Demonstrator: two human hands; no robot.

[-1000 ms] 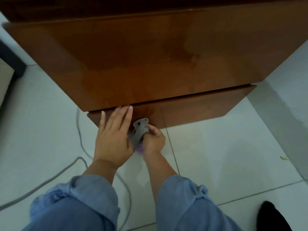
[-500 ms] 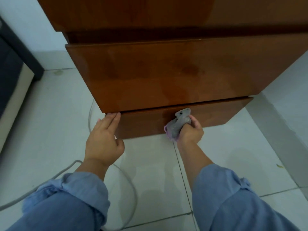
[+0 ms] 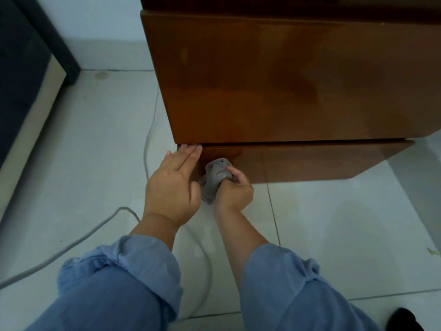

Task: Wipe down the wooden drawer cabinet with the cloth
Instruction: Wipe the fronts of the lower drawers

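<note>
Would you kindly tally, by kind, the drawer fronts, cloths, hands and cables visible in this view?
Drawer fronts: 2, the large upper drawer front and the lower drawer front
Cloths: 1, the grey cloth
Hands: 2, the left hand and the right hand
Cables: 1, the grey cable on the floor
Total: 6
</note>
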